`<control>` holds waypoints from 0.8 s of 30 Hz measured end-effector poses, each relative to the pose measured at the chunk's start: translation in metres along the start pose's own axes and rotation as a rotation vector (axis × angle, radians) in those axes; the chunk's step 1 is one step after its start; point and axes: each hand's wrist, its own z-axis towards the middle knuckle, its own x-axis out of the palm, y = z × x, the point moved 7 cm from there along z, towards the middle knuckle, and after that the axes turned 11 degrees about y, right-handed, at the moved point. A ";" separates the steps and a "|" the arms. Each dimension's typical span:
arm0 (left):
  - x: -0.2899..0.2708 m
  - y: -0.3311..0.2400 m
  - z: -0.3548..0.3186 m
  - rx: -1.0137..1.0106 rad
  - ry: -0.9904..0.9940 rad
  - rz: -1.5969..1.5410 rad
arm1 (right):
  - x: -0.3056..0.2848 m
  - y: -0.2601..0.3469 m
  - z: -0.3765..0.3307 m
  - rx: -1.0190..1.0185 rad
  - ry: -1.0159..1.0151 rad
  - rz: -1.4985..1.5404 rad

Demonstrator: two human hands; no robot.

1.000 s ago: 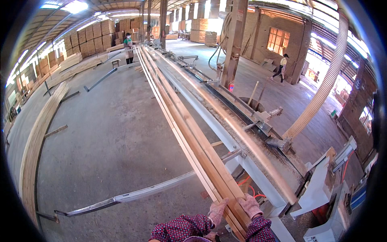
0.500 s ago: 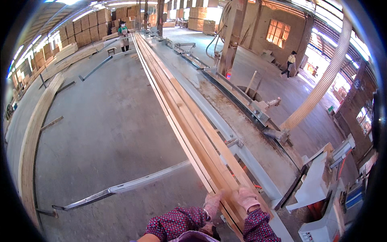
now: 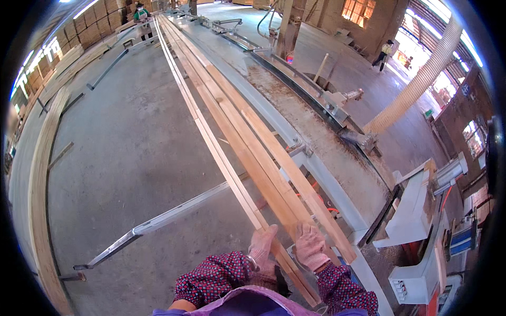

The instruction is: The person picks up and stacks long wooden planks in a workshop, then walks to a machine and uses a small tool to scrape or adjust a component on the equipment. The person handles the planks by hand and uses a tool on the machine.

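Observation:
My left hand, in a pale pink work glove, is closed around a pair of long narrow wooden strips. Their near ends reach back past my wrist. A little to the right, my right hand, gloved the same way, grips the near part of the wider long boards, fingers bent over the top. A gap separates the strips from these boards. Farther right lies another long board, its near end beyond my right hand. All the lengths run away from me toward the far end.
A metal support arm crosses beneath the strips. Along the right runs a machine bed with a ribbed hose. More boards lie at far left. A co-worker stands at the far end; another person is at far right.
The narrow strips have come away to the left from the wider boards, opening a gap. My left hand has shifted slightly left and up with them. The view has tilted down somewhat.

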 end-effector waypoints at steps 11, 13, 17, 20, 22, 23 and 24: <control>0.013 0.001 0.024 0.217 -0.017 -0.064 | -0.045 0.016 0.000 -0.272 0.842 0.756; 0.013 -0.044 -0.031 0.184 -0.071 0.273 | -0.018 0.008 -0.014 -0.187 0.740 0.750; 0.032 -0.073 -0.042 0.746 0.027 1.177 | -0.022 0.002 -0.007 -0.163 0.834 0.604; 0.050 -0.067 -0.051 1.308 0.318 1.699 | -0.053 -0.027 0.012 -0.108 0.386 0.388; 0.054 -0.065 -0.043 1.139 0.469 1.902 | -0.078 -0.034 0.021 -0.025 0.040 0.150; 0.065 -0.065 -0.037 1.065 0.539 1.966 | -0.057 -0.037 0.020 -0.010 0.072 -0.023; 0.063 -0.035 -0.003 1.207 0.249 2.245 | -0.026 -0.033 0.021 -0.023 0.103 -0.188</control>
